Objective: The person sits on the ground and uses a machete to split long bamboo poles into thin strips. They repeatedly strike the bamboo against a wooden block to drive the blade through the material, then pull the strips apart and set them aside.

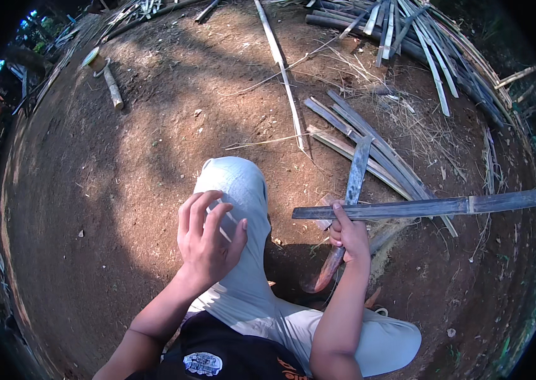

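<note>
My right hand (pixel 351 238) is closed on a dark, flat bamboo strip (pixel 407 208), with the thumb over its near edge. The strip reaches level out to the far right. A machete (pixel 359 170) crosses beneath the strip, its blade tip pointing away from me. Its reddish-brown wooden handle (pixel 327 271) slants down beside my right fingers; whether they also grip it I cannot tell. My left hand (pixel 208 237) holds nothing and hovers over or touches my raised knee (pixel 236 174), its fingers bent and spread apart.
Several split bamboo strips (pixel 376 155) lie on the bare soil beyond the machete. A larger bamboo pile (pixel 407 38) sits at the far right. One long pale strip (pixel 284 76) lies ahead. At the far left, a short wooden stick (pixel 113 88) rests beside a yellowish round object (pixel 94 60).
</note>
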Available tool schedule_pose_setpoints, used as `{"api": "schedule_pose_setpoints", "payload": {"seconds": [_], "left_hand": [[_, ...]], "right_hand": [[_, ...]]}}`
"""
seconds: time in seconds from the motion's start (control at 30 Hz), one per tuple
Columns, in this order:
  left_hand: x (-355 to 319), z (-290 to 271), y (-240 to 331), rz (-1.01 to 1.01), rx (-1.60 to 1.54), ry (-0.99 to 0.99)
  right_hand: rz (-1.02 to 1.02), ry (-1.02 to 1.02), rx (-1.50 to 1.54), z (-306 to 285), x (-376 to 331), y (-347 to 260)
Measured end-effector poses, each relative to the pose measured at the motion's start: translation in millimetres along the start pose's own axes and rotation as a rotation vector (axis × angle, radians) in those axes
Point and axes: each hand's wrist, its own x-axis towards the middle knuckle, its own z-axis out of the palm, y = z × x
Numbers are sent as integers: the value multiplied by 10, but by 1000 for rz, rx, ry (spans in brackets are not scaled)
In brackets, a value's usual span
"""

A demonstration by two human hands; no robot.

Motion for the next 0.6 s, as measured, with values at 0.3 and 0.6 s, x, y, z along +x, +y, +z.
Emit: {"api": "schedule_pose_setpoints", "payload": {"seconds": [0.3,0.6], "left_hand": [[547,840,408,237,-159,-939],[31,845,676,-442,-662,-917]], "right_hand": [[8,-345,128,-164,-426,-348],[10,-65,52,-21,-271,-176]]}}
